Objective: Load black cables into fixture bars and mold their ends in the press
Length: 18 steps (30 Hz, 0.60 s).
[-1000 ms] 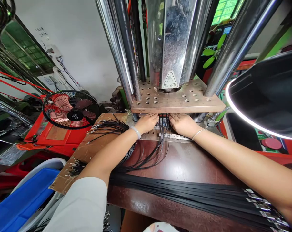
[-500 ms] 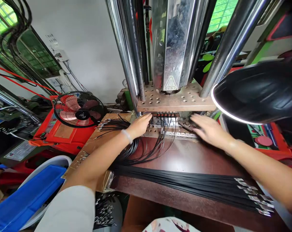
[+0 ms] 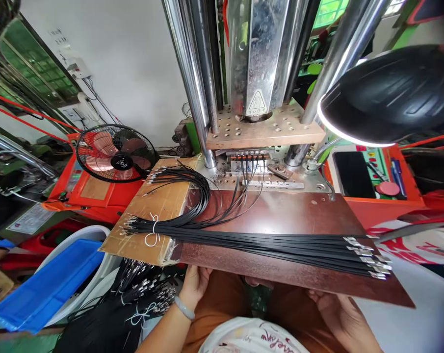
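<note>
Hands: left hand [image 3: 196, 285] and right hand [image 3: 337, 314] sit low by the table's [image 3: 302, 211] near edge; fingers partly hidden — gripping or loose, cannot tell.
Cables: the bundle [image 3: 266, 243] lies across table and cardboard [image 3: 133, 249]; leads [image 3: 237, 192] trail from the fixture [image 3: 256, 167], below the plate [image 3: 266, 136].
Risk: a snag on the bundle could tug leads askew; a plate stroke could catch the tool [image 3: 279, 171] — if it juts underneath.

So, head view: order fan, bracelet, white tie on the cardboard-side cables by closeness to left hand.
From left hand:
1. Bracelet: on that wrist.
2. White tie: left, around the cables.
3. Fan: farther left, beyond the cardboard.
</note>
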Tool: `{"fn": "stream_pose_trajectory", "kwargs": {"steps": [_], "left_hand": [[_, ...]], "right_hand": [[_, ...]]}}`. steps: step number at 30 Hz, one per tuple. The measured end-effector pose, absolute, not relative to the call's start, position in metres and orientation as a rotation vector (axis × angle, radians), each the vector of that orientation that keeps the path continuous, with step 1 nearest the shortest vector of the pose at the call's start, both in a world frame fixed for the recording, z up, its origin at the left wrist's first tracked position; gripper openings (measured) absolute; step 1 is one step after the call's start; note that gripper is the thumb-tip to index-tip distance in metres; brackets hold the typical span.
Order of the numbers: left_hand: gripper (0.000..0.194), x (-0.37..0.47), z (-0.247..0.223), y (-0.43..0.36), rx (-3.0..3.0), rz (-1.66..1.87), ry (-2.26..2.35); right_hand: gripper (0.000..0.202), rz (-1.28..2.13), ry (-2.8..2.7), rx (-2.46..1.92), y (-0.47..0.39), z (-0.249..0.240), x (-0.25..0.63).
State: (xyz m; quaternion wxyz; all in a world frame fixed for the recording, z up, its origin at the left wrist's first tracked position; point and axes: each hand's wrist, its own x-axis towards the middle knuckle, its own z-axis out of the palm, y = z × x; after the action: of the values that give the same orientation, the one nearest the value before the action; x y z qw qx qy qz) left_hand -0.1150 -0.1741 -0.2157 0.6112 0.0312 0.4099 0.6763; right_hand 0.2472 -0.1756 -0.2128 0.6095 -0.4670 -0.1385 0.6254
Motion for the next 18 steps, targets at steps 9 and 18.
{"fn": "stream_pose_trajectory", "kwargs": {"steps": [9, 18], "left_hand": [[0.030, -0.1189, -0.2235, -0.1737, 0.055, 1.590, 0.941], [0.035, -0.1154, -0.2230, -0.1705, 0.119, 1.576, 0.951]], "right_hand": [[0.042, 1.531, -0.282, -1.050, -0.1749, -0.2136, 0.2468], [0.042, 1.553, -0.328, -1.039, -0.1737, -0.2108, 0.2460]]}}
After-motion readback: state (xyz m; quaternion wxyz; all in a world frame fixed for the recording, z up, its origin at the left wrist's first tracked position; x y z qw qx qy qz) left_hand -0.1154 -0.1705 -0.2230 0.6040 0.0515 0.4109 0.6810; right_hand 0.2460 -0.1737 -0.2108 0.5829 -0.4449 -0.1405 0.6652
